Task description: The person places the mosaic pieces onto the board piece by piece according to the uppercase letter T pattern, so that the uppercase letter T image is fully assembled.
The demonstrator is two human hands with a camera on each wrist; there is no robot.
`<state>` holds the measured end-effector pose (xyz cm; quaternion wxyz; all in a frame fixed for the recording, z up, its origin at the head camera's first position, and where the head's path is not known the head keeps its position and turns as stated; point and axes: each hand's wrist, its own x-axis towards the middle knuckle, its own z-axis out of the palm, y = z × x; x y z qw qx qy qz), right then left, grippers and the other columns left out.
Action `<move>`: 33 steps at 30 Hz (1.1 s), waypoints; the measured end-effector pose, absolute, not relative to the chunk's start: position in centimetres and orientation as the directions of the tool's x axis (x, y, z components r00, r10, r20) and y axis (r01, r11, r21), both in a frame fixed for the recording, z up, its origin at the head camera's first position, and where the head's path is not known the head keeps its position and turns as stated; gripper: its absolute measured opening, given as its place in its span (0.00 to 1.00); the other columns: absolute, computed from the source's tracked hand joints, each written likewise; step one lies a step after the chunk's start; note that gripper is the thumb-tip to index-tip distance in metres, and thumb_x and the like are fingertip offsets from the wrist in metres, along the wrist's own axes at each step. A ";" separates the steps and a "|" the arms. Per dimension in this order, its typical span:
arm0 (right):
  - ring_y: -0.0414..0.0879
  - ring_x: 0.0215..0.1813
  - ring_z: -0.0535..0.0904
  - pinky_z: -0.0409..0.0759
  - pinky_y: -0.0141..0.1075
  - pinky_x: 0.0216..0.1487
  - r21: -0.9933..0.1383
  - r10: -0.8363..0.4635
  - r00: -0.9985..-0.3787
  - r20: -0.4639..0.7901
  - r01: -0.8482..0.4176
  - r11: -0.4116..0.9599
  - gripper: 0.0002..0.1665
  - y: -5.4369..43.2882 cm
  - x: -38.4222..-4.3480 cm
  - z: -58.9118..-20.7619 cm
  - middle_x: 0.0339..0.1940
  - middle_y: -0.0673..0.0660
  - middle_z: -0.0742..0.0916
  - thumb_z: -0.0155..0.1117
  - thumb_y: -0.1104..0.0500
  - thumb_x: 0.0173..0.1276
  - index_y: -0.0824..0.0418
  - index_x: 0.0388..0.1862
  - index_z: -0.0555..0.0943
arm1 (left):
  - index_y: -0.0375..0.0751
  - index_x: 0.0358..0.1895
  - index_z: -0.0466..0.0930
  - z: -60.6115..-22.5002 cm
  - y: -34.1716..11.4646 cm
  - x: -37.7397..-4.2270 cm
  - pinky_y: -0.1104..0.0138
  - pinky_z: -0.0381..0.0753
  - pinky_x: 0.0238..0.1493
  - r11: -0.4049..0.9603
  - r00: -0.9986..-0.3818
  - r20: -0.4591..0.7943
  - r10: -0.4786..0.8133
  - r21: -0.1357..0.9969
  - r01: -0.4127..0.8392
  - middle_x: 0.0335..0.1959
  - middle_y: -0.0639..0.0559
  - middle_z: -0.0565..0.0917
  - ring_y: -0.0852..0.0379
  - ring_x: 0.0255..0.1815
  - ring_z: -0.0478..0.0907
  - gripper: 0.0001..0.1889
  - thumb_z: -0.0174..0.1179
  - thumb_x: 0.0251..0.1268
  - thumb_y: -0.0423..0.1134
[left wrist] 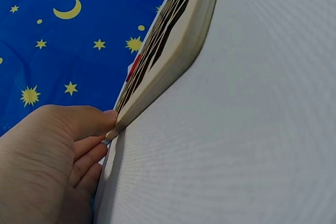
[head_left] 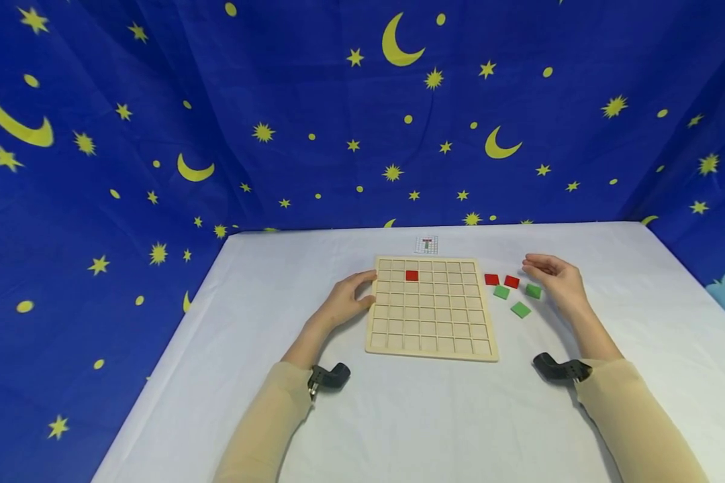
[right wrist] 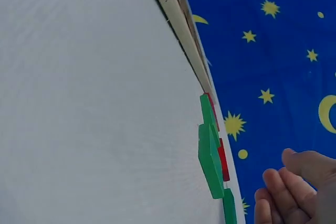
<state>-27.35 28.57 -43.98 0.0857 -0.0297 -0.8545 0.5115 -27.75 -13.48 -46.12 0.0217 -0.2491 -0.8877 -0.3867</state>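
A square wooden grid board (head_left: 431, 357) lies flat on the table, with one red tile (head_left: 412, 276) in a cell of its second row from the back. My left hand (head_left: 343, 300) is at the board's left edge, thumb and forefinger spread apart and touching that side; the left wrist view shows the thumb (left wrist: 94, 120) against the rim. To the right of the board lie two red tiles (head_left: 511, 282) and three green tiles (head_left: 521, 309). Above and right of these hovers my right hand (head_left: 557, 278), its fingers loosely bent, with nothing visible in them.
A small printed card (head_left: 426, 244) with a red and green T-shaped pattern on a grid lies behind the board. White cloth covers the table (head_left: 435, 422). Blue star-and-moon curtains (head_left: 338, 100) close off the back and sides. Each wrist carries a black camera mount (head_left: 557, 368).
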 end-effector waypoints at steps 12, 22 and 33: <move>0.58 0.55 0.75 0.78 0.29 0.46 -0.790 0.111 -0.988 0.105 -0.015 0.613 0.31 28.7 -26.8 -45.7 0.55 0.66 0.80 0.58 0.46 0.68 0.66 0.61 0.73 | 0.33 0.65 0.68 -46.1 -13.4 -27.6 0.61 0.59 0.69 0.573 -0.878 0.225 0.423 0.684 0.452 0.63 0.43 0.72 0.48 0.67 0.64 0.28 0.62 0.60 0.33; 0.64 0.57 0.74 0.70 0.57 0.59 -0.706 0.057 -0.984 0.167 -0.079 0.704 0.24 28.1 -26.5 -45.8 0.53 0.67 0.81 0.61 0.55 0.68 0.68 0.58 0.75 | 0.34 0.65 0.67 -45.9 -13.4 -27.6 0.62 0.59 0.69 0.579 -0.883 0.211 0.420 0.687 0.440 0.64 0.44 0.72 0.49 0.67 0.64 0.28 0.62 0.61 0.33; 0.66 0.58 0.71 0.67 0.59 0.59 -0.625 0.012 -0.977 0.211 -0.125 0.770 0.23 28.0 -26.5 -46.1 0.54 0.69 0.80 0.63 0.59 0.66 0.69 0.57 0.75 | 0.35 0.66 0.67 -45.9 -13.5 -27.5 0.60 0.59 0.69 0.580 -0.885 0.205 0.417 0.690 0.433 0.64 0.44 0.71 0.48 0.68 0.63 0.28 0.61 0.61 0.33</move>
